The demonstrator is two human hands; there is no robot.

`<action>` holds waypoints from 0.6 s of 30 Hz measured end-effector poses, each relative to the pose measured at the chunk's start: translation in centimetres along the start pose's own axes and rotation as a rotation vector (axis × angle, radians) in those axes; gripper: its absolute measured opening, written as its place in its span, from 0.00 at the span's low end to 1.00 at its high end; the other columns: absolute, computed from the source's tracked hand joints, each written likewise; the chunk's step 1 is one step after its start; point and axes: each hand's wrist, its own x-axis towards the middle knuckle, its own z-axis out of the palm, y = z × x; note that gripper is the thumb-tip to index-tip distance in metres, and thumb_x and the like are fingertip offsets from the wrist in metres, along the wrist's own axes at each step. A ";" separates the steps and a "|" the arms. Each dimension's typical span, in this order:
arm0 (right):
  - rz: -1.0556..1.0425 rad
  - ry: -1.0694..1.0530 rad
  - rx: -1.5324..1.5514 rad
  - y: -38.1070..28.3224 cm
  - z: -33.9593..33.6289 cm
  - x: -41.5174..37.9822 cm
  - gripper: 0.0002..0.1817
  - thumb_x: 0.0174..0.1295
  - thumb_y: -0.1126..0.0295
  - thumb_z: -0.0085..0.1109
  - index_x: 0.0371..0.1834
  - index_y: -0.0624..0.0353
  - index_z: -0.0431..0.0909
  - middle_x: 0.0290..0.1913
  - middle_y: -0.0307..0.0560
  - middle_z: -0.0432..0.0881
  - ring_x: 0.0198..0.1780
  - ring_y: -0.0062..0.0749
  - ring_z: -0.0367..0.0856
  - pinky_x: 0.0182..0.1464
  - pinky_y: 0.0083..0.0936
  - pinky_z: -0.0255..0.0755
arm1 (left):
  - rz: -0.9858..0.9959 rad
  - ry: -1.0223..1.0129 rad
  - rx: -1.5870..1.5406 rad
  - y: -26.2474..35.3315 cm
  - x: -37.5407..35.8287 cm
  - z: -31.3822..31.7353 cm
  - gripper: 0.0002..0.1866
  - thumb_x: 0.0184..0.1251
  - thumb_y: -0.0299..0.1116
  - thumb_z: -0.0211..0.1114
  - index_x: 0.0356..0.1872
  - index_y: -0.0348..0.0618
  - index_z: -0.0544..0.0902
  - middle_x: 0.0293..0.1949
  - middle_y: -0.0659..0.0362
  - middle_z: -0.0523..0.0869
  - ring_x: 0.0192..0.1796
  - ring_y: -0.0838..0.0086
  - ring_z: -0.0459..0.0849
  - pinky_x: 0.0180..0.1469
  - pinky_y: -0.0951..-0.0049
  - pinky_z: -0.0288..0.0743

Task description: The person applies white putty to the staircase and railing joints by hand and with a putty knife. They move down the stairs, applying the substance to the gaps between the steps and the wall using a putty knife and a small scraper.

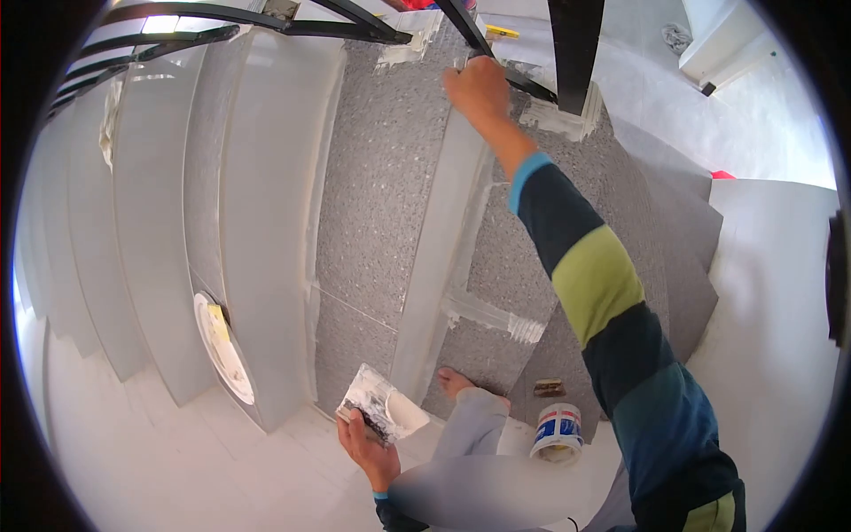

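Where the left hand (365, 450) grips: fingers closed on a flat, putty-smeared white board (383, 404), near grey speckled steps (372, 186).
Right hand (480, 89): curled shut at a slanted black metal bar (465, 25); anything held is hidden.

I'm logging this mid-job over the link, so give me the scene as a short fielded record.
Left hand: holds a smeared white board
Right hand: up at the black railing; anything in its fingers is hidden
Floor: speckled grey steps, whitish smears around the railing's feet
Near the legs: labelled tub, bare foot
Image left: round white tray with a yellow item
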 end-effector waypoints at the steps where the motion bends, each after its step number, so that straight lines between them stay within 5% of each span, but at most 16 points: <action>1: -0.062 -0.067 0.056 -0.1 -1.8 -0.7 0.20 0.47 0.59 0.55 0.17 0.69 0.76 0.20 0.61 0.78 0.28 0.51 0.80 0.33 0.41 0.74 | 0.050 0.029 0.085 -0.2 0.0 -0.2 0.23 0.66 0.41 0.54 0.58 0.39 0.65 0.49 0.57 0.71 0.52 0.72 0.74 0.51 0.72 0.72; 3: -0.143 -0.121 0.119 0.3 -4.2 -1.7 0.20 0.47 0.59 0.55 0.17 0.70 0.76 0.20 0.61 0.78 0.28 0.48 0.81 0.33 0.39 0.74 | 0.036 0.003 0.007 0.2 0.1 0.2 0.23 0.66 0.41 0.54 0.57 0.38 0.66 0.49 0.57 0.72 0.52 0.72 0.74 0.51 0.72 0.72; 5: 0.352 -0.299 0.530 2.2 -4.6 -2.9 0.20 0.47 0.59 0.54 0.20 0.72 0.76 0.22 0.63 0.78 0.29 0.47 0.81 0.33 0.37 0.74 | 0.004 -0.021 -0.059 0.6 -0.2 0.8 0.22 0.66 0.40 0.54 0.57 0.38 0.66 0.49 0.57 0.72 0.52 0.72 0.74 0.50 0.72 0.72; 6: 0.354 -0.296 0.531 2.9 -4.1 -3.2 0.20 0.47 0.59 0.54 0.20 0.72 0.76 0.22 0.63 0.78 0.29 0.47 0.81 0.33 0.37 0.74 | -0.002 -0.008 -0.083 0.8 -0.3 1.0 0.22 0.67 0.40 0.53 0.57 0.38 0.66 0.49 0.57 0.72 0.52 0.72 0.74 0.50 0.72 0.72; 8: 0.598 -0.236 0.689 4.1 -2.0 -2.7 0.14 0.46 0.63 0.59 0.20 0.67 0.77 0.18 0.44 0.75 0.18 0.26 0.74 0.18 0.25 0.68 | -0.005 0.007 -0.098 1.0 -0.1 1.1 0.22 0.67 0.40 0.53 0.56 0.38 0.67 0.49 0.57 0.72 0.52 0.72 0.74 0.50 0.72 0.72; 12: 0.412 -0.250 0.550 4.4 0.3 -0.7 0.19 0.45 0.59 0.55 0.21 0.71 0.75 0.22 0.59 0.79 0.27 0.44 0.81 0.30 0.36 0.72 | 0.030 -0.014 -0.043 0.7 0.2 0.7 0.19 0.66 0.39 0.53 0.54 0.40 0.68 0.48 0.58 0.73 0.50 0.72 0.75 0.49 0.72 0.72; 15: 0.266 -0.189 0.436 2.5 -2.4 -0.2 0.18 0.45 0.61 0.55 0.20 0.70 0.75 0.21 0.57 0.79 0.26 0.41 0.80 0.30 0.36 0.71 | 0.011 -0.045 -0.101 1.0 0.2 1.3 0.18 0.66 0.38 0.53 0.52 0.41 0.69 0.46 0.59 0.75 0.48 0.72 0.76 0.48 0.73 0.72; 17: 0.355 -0.372 0.800 3.1 -4.0 -0.6 0.16 0.47 0.62 0.57 0.19 0.67 0.76 0.16 0.43 0.74 0.19 0.26 0.73 0.22 0.21 0.65 | 0.010 -0.021 -0.106 1.0 0.3 1.5 0.17 0.66 0.38 0.53 0.52 0.41 0.70 0.45 0.59 0.75 0.48 0.73 0.76 0.48 0.73 0.72; 18: 0.354 -0.371 0.800 3.3 -4.0 -0.7 0.16 0.47 0.62 0.57 0.19 0.67 0.76 0.16 0.43 0.74 0.19 0.26 0.73 0.22 0.21 0.65 | 0.018 -0.026 -0.109 1.0 0.2 1.6 0.17 0.66 0.38 0.53 0.51 0.41 0.70 0.45 0.59 0.75 0.48 0.73 0.76 0.47 0.73 0.72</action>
